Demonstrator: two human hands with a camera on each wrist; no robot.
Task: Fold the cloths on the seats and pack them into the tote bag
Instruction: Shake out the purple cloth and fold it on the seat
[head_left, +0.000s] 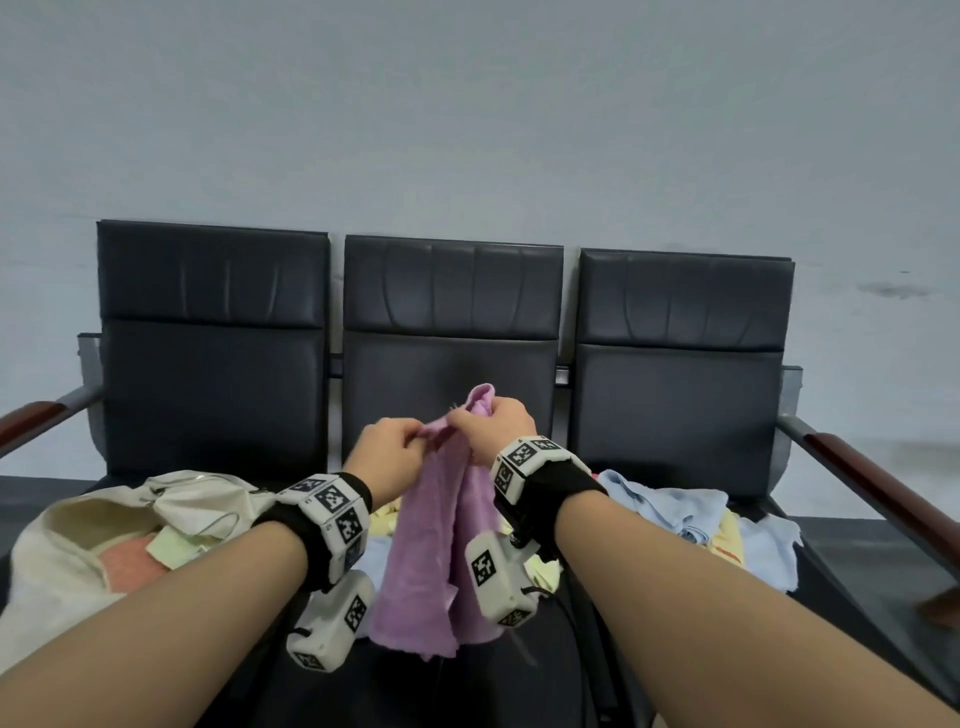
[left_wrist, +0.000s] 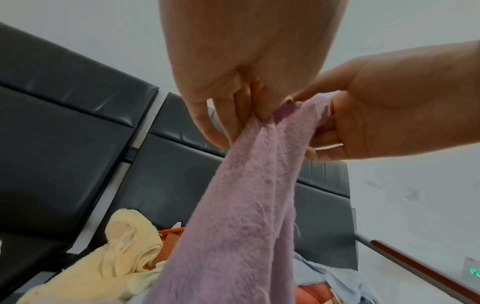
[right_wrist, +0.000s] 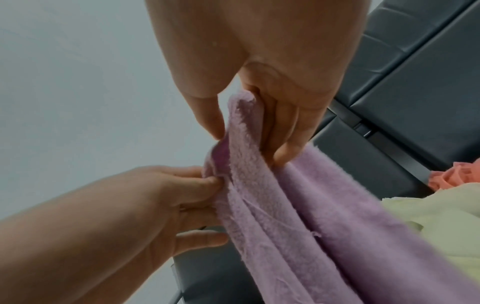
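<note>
Purple cloth (head_left: 434, 545): fleecy, held up in the air over the middle seat (head_left: 457, 670), its top edge bunched between both hands, the rest hanging in loose folds toward the seat cushion.
Left grip (head_left: 388, 448): left hand, thumb and fingers pinching the cloth's top edge just beside the other hand; in the left wrist view the fingertips (left_wrist: 221, 139) press into the fleece.
Right grip (head_left: 496, 423): right hand, fingers curled round the upper corner of the same cloth, a small peak of fabric standing above the knuckles.
Tote bag (head_left: 62, 545): cream canvas, slumped open on the left seat, with a salmon cloth (head_left: 130, 564) and a pale green piece (head_left: 174, 548) showing in its mouth.
Blue cloths (head_left: 675, 512): crumpled heap on the right seat, with a yellow cloth (head_left: 727, 540) mixed in.
Pale yellow cloth (left_wrist: 124, 246): rumpled on the seat below the hanging purple one.
Seats: three black padded ones in a row against a grey wall (head_left: 467, 104), with a wood-topped armrest (head_left: 878, 483) at the right end.
</note>
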